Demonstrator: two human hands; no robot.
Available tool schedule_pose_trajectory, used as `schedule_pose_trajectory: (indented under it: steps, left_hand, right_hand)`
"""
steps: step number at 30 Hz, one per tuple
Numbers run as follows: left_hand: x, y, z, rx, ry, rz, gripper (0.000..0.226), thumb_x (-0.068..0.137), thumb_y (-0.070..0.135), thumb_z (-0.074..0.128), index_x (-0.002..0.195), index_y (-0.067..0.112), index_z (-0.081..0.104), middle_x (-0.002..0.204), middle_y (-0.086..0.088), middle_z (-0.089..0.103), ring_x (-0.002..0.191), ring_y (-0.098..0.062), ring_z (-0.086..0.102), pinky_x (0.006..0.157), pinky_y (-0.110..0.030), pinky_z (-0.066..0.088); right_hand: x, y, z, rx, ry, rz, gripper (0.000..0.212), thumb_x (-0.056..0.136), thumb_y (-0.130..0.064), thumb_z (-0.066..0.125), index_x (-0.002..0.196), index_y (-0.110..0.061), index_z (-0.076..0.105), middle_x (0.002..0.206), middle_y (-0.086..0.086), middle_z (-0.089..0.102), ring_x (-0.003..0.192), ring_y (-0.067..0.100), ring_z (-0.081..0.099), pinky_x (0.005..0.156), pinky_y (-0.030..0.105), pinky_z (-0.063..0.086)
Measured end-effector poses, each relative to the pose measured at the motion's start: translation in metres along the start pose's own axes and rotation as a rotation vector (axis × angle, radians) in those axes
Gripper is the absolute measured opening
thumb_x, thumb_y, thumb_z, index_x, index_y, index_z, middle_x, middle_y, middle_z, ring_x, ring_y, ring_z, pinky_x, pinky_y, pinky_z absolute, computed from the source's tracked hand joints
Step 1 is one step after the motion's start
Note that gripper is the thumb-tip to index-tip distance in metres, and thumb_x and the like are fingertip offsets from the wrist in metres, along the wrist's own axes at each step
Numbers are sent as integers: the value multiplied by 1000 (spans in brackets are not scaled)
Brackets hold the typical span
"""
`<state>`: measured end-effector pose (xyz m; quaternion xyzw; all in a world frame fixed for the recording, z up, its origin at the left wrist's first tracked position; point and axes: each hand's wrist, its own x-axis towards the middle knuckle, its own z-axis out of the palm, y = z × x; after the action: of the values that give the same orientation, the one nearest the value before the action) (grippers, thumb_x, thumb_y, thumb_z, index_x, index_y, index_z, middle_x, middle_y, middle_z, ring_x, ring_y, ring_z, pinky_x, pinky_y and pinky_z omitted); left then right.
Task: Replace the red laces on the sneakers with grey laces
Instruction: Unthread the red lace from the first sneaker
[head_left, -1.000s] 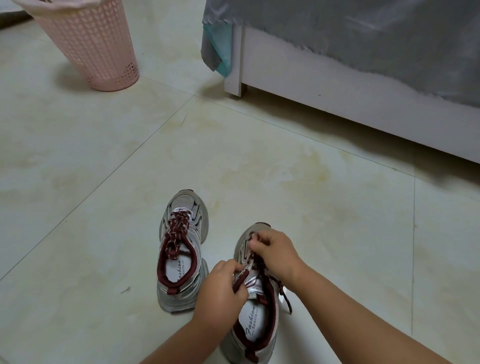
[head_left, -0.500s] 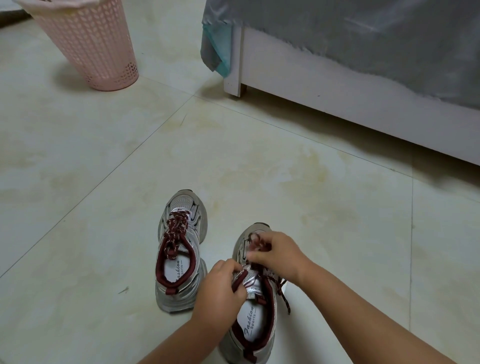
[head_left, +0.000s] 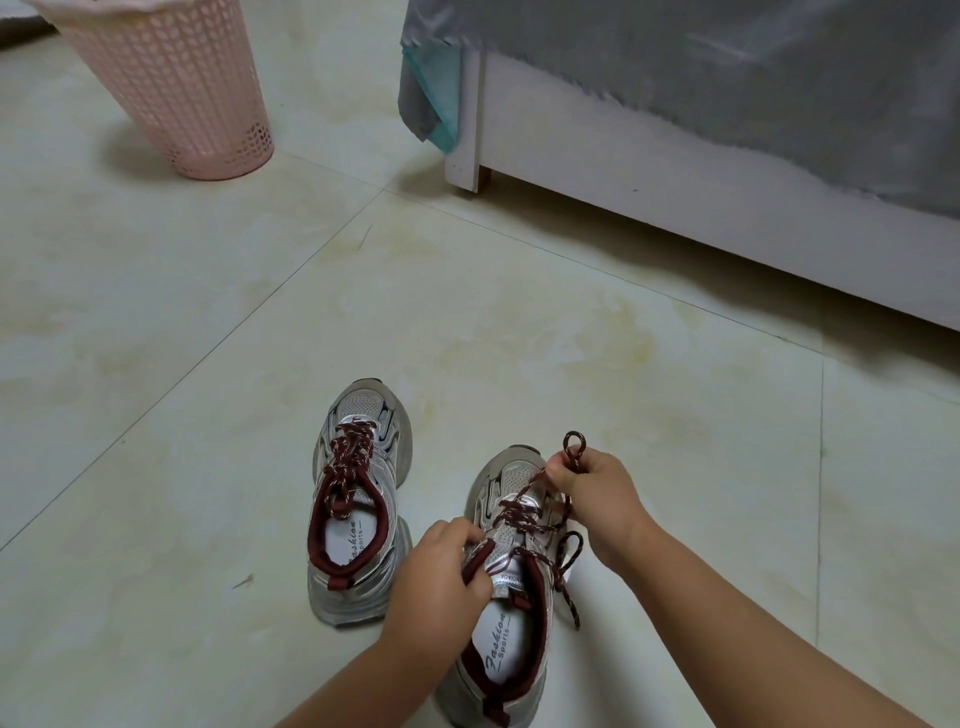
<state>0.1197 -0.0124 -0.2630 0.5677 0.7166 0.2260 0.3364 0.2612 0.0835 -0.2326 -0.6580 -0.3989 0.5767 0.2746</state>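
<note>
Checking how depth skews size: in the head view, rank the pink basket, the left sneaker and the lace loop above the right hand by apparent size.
1. Pink basket, though cropped and farthest.
2. Left sneaker.
3. Lace loop pinched by the right hand, clearly smallest.

Right hand (head_left: 602, 493) pinches red lace (head_left: 574, 451); left hand (head_left: 441, 577) holds sneaker (head_left: 511, 587).

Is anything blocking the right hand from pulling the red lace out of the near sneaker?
Nothing visible blocks it. The right hand already pinches a loop of the red lace above the toe of the near sneaker, while the left hand grips its collar. The lace remains threaded through the eyelets.
</note>
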Motion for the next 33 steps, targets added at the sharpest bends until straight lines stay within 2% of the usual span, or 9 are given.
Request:
schedule_pose_trajectory:
  steps: [3, 7, 12, 15, 20, 22, 25, 28, 33]
  left_hand:
    - [1, 1, 1, 1, 0, -8, 21, 80, 12, 57, 97, 25, 58, 92, 15, 54, 78, 0, 53, 65, -6, 38]
    - [0, 3, 0, 1, -6, -11, 20, 81, 13, 57, 96, 25, 57, 93, 14, 54, 79, 0, 53, 68, -10, 41]
    - [5, 8, -3, -64, 19, -39, 23, 91, 32, 48, 109, 26, 59, 105, 11, 58, 90, -3, 53, 79, -18, 40]
    - [20, 15, -6, -92, 1, -94, 29, 94, 29, 42, 94, 15, 68, 97, -4, 65, 90, -17, 59, 86, -33, 46]
    - [39, 21, -5, -90, -23, -135, 5, 76, 19, 72, 79, 24, 71, 80, 11, 56, 81, -10, 55, 75, -22, 41]
    - [43, 23, -4, -81, -33, -156, 24, 79, 16, 68, 62, 30, 58, 69, 14, 54, 72, -12, 54, 65, -23, 39]
    - [50, 26, -5, -182, 24, -221, 28, 90, 12, 50, 66, 25, 46, 64, 8, 62, 65, -18, 56, 64, -30, 43]
    - [50, 30, -13, -304, 27, -207, 23, 93, 15, 47, 72, 24, 48, 63, 5, 67, 64, -18, 62, 66, -32, 47]
    - [38, 26, -20, -325, -66, -157, 41, 90, 29, 53, 51, 20, 60, 60, -4, 65, 60, -14, 57, 68, -25, 44]
  right_hand:
    - [-4, -1, 1, 221, -48, 105, 25, 96, 0, 41, 74, -7, 49, 77, 12, 63, 61, 17, 58, 54, 19, 49]
    - [-8, -5, 4, 430, -56, 175, 29, 96, 6, 34, 71, -1, 48, 73, 16, 60, 49, 16, 54, 47, 20, 49]
    - [-11, -6, 7, 79, -92, -2, 29, 93, 0, 42, 67, -7, 52, 65, 6, 62, 50, 8, 57, 57, 18, 48]
    - [-12, -11, 11, 44, -130, -39, 26, 92, 0, 44, 68, -9, 50, 64, 5, 61, 54, 11, 58, 55, 16, 50]
    - [-12, -11, 11, 66, -135, -35, 25, 92, 1, 43, 70, -8, 50, 66, 7, 61, 56, 14, 56, 58, 20, 49]
    - [-11, -9, 10, 75, -127, -14, 24, 92, 0, 44, 70, -9, 50, 67, 7, 61, 57, 15, 55, 61, 22, 48]
    - [-10, -7, 9, 92, -113, 8, 24, 92, -1, 45, 70, -9, 50, 66, 7, 60, 56, 14, 54, 61, 21, 48]
    - [-11, -6, 7, 78, -120, 20, 23, 91, -1, 47, 70, -10, 50, 64, 6, 60, 55, 14, 54, 58, 19, 47]
    - [-13, -11, -8, -137, -143, 109, 16, 78, 2, 52, 63, -6, 55, 56, 10, 53, 44, 16, 46, 47, 19, 39]
